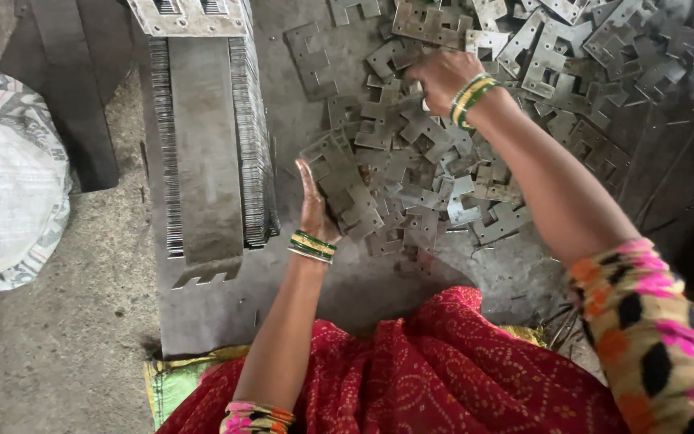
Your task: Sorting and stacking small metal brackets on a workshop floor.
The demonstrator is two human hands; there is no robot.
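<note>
Left hand (315, 210) steadied a small stack of notched plates (345, 186) on edge, near centre. Right hand (441, 79) reached into the loose plate heap (524, 72) farther right. Tall plate stacks (206, 137) stood left.

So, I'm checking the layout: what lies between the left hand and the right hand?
In the head view, loose notched metal plates lie scattered on the floor between the left hand and right hand.

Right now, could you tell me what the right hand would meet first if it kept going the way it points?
The right hand points left and down; probably the loose metal plates beside its fingertips.
</note>
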